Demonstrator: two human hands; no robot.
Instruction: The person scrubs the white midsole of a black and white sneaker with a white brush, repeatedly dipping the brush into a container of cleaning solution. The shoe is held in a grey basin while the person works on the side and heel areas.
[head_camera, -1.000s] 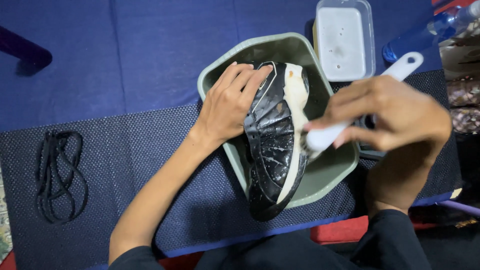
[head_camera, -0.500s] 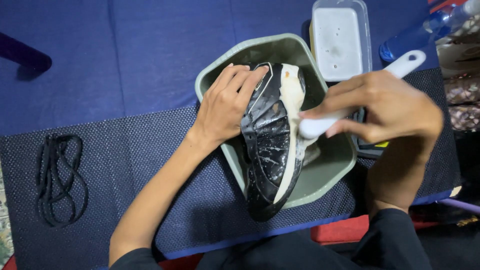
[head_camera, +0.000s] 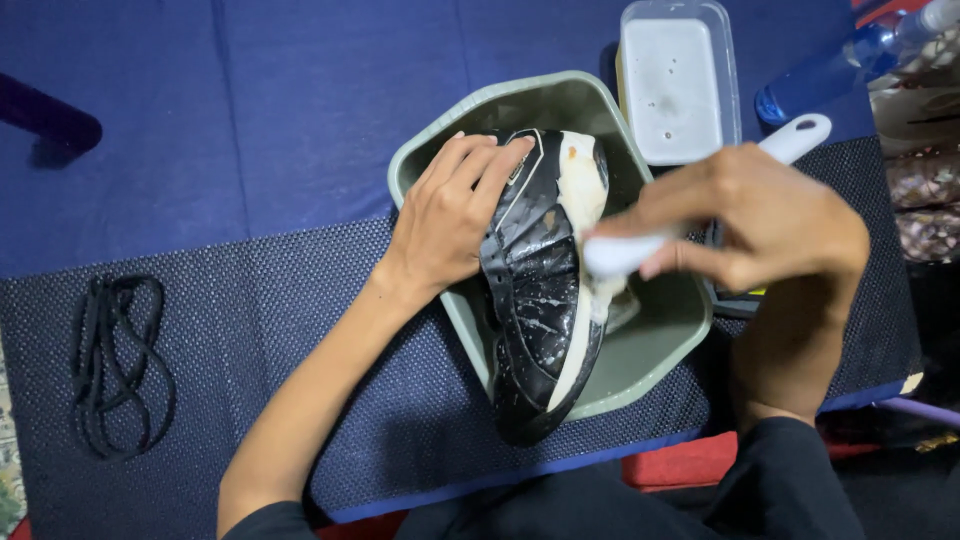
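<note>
The left hand (head_camera: 450, 225) lay on the black shoe (head_camera: 535, 300), fingers spread over its upper side and gripping it. The shoe was wet and shiny, with a white sole edge, and it rested tilted inside a green basin (head_camera: 655, 350), its toe passing over the near rim. The right hand (head_camera: 755, 215) was clenched around a white brush (head_camera: 800, 138), whose blurred head touched the sole edge. Behind the basin stood a clear plastic container (head_camera: 678, 80). Black laces (head_camera: 115, 365) lay well apart on the dark mat (head_camera: 250, 330).
</note>
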